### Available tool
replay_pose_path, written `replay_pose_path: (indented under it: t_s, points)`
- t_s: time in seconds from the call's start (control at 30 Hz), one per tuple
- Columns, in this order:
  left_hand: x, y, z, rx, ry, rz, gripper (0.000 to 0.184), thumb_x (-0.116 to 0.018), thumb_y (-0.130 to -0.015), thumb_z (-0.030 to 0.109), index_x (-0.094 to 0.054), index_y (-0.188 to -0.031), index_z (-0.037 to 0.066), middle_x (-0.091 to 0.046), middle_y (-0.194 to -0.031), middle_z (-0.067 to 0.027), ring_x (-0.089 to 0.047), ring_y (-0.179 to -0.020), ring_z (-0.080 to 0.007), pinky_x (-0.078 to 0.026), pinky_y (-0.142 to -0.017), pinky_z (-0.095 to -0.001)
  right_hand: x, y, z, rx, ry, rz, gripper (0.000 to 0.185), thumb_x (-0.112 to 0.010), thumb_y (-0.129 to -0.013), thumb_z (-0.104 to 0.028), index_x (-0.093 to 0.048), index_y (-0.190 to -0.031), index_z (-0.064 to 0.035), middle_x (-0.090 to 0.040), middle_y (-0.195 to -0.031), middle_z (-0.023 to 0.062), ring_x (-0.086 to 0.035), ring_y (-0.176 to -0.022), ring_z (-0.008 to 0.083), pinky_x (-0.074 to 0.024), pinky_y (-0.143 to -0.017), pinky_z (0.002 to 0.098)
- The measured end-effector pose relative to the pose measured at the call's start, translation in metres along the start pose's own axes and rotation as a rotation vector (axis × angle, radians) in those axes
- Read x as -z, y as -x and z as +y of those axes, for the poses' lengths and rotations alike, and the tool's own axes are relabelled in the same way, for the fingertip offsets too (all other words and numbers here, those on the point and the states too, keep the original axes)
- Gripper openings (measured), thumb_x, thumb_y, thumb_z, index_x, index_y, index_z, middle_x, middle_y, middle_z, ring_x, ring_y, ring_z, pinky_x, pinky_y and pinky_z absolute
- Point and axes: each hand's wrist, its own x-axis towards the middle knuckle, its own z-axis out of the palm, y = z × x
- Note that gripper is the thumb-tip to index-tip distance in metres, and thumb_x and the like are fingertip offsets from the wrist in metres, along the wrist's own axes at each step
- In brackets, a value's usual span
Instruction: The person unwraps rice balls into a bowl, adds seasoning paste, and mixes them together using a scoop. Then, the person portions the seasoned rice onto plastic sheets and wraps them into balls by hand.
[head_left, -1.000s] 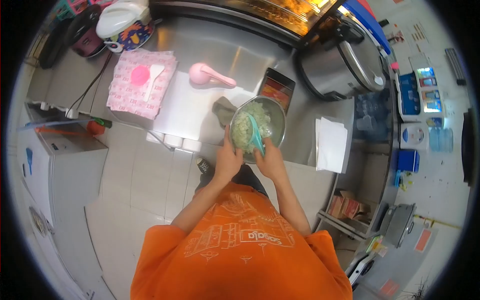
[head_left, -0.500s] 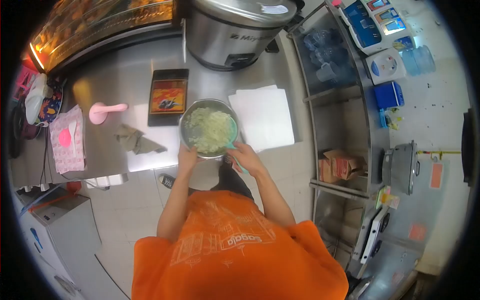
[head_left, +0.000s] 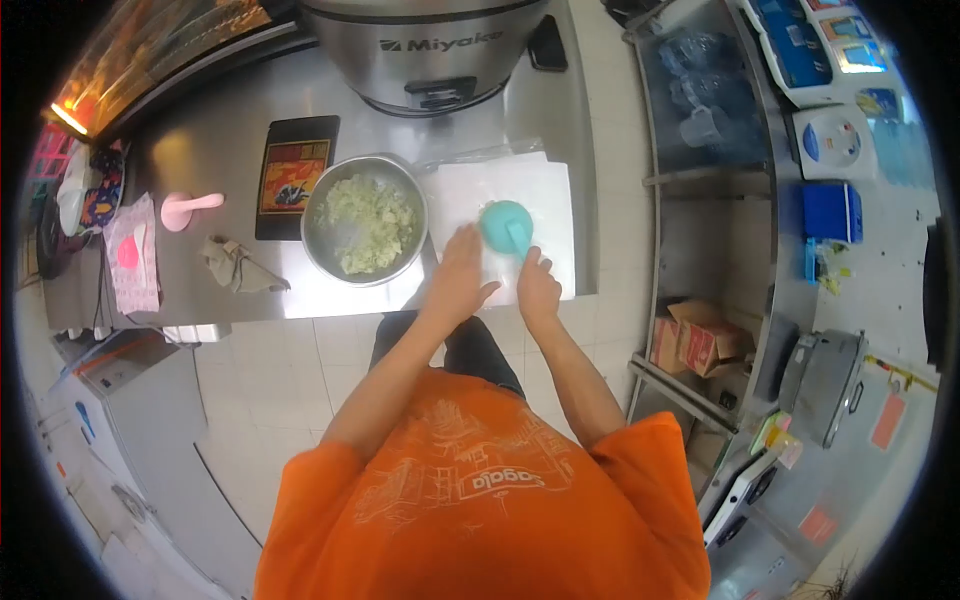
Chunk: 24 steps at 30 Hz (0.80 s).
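L hand (head_left: pixel 457 280) flat, palm-down, fwd; R hand (head_left: pixel 540 288) curled, just to its R

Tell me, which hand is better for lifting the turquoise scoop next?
Probably the right hand: it grips the turquoise scoop by its handle. The left hand is spread open at the white paper, beside the scoop's round end, and holds nothing that I can see.

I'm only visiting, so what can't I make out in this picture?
All in the head view:
- Whatever is under the turquoise scoop: its rounded bowl covers that spot on the white paper.
- The end of the scoop's handle: hidden by the right hand.
- The top of the big cooker: cut off by the upper edge.
- Small print on the black packet: too small and blurred.
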Motion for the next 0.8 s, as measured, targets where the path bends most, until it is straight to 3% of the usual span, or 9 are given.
replay_pose_path:
  t_s: [0.17, 0.27, 0.33, 0.4, 0.53, 0.57, 0.67, 0.7, 0.8]
  points:
    - [-0.036, -0.023, -0.019, 0.17, -0.134, -0.148, 0.116, -0.084, -0.067, 0.046, -0.023, -0.147, -0.012, -0.017, -0.158, -0.0252, -0.019, -0.147, -0.0376, -0.021, -0.12, -0.0434, 0.002, 0.01, 0.012, 0.024, 0.06, -0.007, 0.025, -0.041, -0.097, -0.013, -0.041, -0.121, -0.0055, -0.061, -0.094, 0.0187, -0.069, -0.072, 0.0351, -0.0561, -0.059, 0.0464]
    - [-0.035, -0.026, -0.017, 0.201, -0.134, -0.166, 0.117, -0.084, -0.066, 0.045, -0.022, -0.147, -0.012, -0.016, -0.159, -0.024, -0.017, -0.148, -0.0367, -0.021, -0.121, -0.0429, -0.005, 0.003, 0.02, 0.029, 0.064, -0.04, 0.031, -0.04, -0.097, -0.014, -0.042, -0.127, -0.0045, -0.063, -0.094, 0.0205, -0.069, -0.074, 0.0375, -0.0557, -0.06, 0.0479]
    - [-0.028, -0.024, -0.015, 0.211, -0.057, -0.146, 0.113, -0.085, -0.067, 0.034, -0.021, -0.148, -0.011, -0.017, -0.158, -0.0247, -0.017, -0.148, -0.0365, -0.019, -0.121, -0.0433, -0.016, -0.001, 0.02, 0.026, 0.01, -0.032, 0.036, -0.042, -0.096, -0.015, -0.042, -0.13, -0.0035, -0.064, -0.093, 0.0234, -0.068, -0.076, 0.0407, -0.0551, -0.063, 0.0504]
    - [-0.023, -0.024, -0.018, 0.194, -0.055, -0.16, 0.112, -0.085, -0.068, 0.033, -0.02, -0.148, -0.012, -0.017, -0.158, -0.0254, -0.017, -0.148, -0.0369, -0.019, -0.122, -0.043, -0.007, -0.001, 0.029, 0.066, -0.388, -0.074, 0.049, -0.053, -0.086, -0.013, -0.041, -0.132, -0.0018, -0.067, -0.087, 0.028, -0.067, -0.078, 0.0449, -0.0509, -0.068, 0.0557]
    - [-0.019, -0.008, -0.024, 0.153, 0.038, -0.099, 0.108, -0.082, -0.072, 0.031, -0.019, -0.147, -0.013, -0.018, -0.157, -0.0265, -0.019, -0.147, -0.0375, -0.02, -0.121, -0.0427, -0.015, 0.014, 0.032, 0.191, -0.682, 0.343, 0.045, -0.058, -0.083, -0.01, -0.05, -0.127, -0.0022, -0.067, -0.086, 0.026, -0.066, -0.077, 0.0448, -0.0521, -0.07, 0.0531]
    - [-0.022, 0.003, -0.024, 0.127, 0.057, -0.03, 0.098, -0.08, -0.074, 0.031, -0.026, -0.143, -0.014, -0.023, -0.155, -0.0285, -0.024, -0.144, -0.0396, -0.025, -0.119, -0.0436, -0.009, 0.027, 0.018, 0.201, -0.721, 0.443, 0.043, -0.059, -0.083, -0.01, -0.052, -0.125, -0.0021, -0.067, -0.087, 0.0256, -0.066, -0.077, 0.045, -0.0524, -0.07, 0.0525]
    - [-0.02, 0.057, -0.021, 0.163, 0.332, -0.194, 0.059, -0.071, -0.082, 0.027, -0.051, -0.128, -0.003, -0.044, -0.14, -0.0243, -0.039, -0.133, -0.0397, -0.034, -0.109, -0.0463, 0.051, 0.034, -0.092, 0.19, -0.694, -0.044, 0.046, -0.061, -0.083, -0.018, -0.054, -0.128, -0.0133, -0.068, -0.098, 0.0236, -0.065, -0.092, 0.045, -0.0532, -0.077, 0.0482]
    - [-0.023, 0.068, -0.022, 0.2, 0.507, -0.25, 0.046, -0.068, -0.084, 0.026, -0.057, -0.122, 0.001, -0.051, -0.133, -0.0216, -0.045, -0.127, -0.0389, -0.038, -0.105, -0.0465, 0.063, 0.032, -0.13, 0.213, -0.651, -0.052, 0.043, -0.059, -0.086, -0.023, -0.053, -0.127, -0.0117, -0.068, -0.096, 0.0253, -0.065, -0.091, 0.0458, -0.0527, -0.075, 0.0503]
    - [-0.017, 0.08, -0.011, -0.142, 0.382, -0.082, 0.029, -0.064, -0.087, 0.018, -0.062, -0.113, 0.003, -0.063, -0.11, -0.0144, -0.056, -0.11, -0.0347, -0.044, -0.096, -0.043, 0.059, 0.008, -0.194, 0.345, -0.536, -0.088, 0.041, -0.064, -0.086, -0.023, -0.054, -0.121, -0.0027, -0.065, -0.1, 0.0253, -0.065, -0.095, 0.0425, -0.0491, -0.081, 0.0539]
